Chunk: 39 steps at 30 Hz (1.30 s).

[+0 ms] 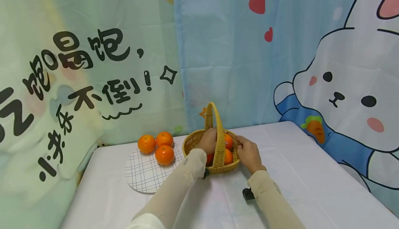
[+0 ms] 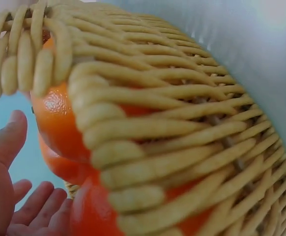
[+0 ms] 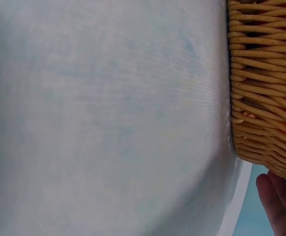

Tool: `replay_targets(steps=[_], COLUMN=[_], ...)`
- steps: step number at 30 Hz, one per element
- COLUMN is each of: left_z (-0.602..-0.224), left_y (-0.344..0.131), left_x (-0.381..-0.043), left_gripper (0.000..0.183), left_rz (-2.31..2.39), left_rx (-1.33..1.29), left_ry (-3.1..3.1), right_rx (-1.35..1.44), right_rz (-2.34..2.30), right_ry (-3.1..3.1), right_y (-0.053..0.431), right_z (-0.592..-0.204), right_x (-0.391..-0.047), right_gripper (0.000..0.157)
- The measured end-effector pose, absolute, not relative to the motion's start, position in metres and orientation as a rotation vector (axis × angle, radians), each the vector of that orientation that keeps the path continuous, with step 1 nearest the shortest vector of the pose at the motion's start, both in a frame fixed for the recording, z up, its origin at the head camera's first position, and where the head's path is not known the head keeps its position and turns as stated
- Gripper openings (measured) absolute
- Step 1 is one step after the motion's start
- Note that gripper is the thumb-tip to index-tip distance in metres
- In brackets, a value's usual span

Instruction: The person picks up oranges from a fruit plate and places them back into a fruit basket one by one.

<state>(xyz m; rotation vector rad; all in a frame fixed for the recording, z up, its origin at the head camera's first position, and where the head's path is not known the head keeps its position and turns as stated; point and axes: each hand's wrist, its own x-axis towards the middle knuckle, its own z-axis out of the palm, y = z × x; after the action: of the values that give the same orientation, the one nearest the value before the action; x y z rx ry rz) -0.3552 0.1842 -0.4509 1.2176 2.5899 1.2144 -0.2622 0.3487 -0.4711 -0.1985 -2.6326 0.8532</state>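
Observation:
A yellow woven basket (image 1: 222, 169) with a tall arched handle stands on the table, holding several oranges (image 1: 228, 157). My left hand (image 1: 209, 141) reaches into it on the left of the handle. The left wrist view shows this hand's thumb (image 2: 8, 137) apart from its fingers (image 2: 40, 209), beside the oranges (image 2: 59, 118); nothing lies between them. My right hand (image 1: 250, 154) grips the basket's right rim. In the right wrist view, two fingers (image 3: 275, 199) show by the basket's woven side (image 3: 266, 93); the rest of that hand is mostly out of frame.
Left of the basket lies a round white plate (image 1: 141, 175) with a grid pattern, bearing three oranges (image 1: 164, 154). A white cloth covers the table (image 1: 299, 173). Behind it hangs a printed curtain (image 1: 224, 56) with a cartoon rabbit at the right.

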Motion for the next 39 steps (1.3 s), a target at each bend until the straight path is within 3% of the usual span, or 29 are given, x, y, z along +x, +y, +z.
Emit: replay_targets(steps=[5, 18, 39], left_z=[-0.443, -0.433, -0.429], left_y=[0.178, 0.136, 0.027], left_x=[-0.351, -0.367, -0.38], left_gripper=[0.055, 0.076, 0.077], left_rz=[1.13, 1.174, 1.365], left_rx=[1.036, 0.877, 0.6], left_ry=[2.637, 2.689, 2.758], right_rx=[-0.203, -0.159, -0.15], right_rz=[0.863, 0.861, 0.888], right_ry=[-2.65, -2.631, -2.659], right_y=[0.348, 0.351, 0.348], right_z=[-0.471, -0.471, -0.473], right_x=[-0.264, -0.266, -0.27], right_gripper=[0.046, 0.045, 0.046])
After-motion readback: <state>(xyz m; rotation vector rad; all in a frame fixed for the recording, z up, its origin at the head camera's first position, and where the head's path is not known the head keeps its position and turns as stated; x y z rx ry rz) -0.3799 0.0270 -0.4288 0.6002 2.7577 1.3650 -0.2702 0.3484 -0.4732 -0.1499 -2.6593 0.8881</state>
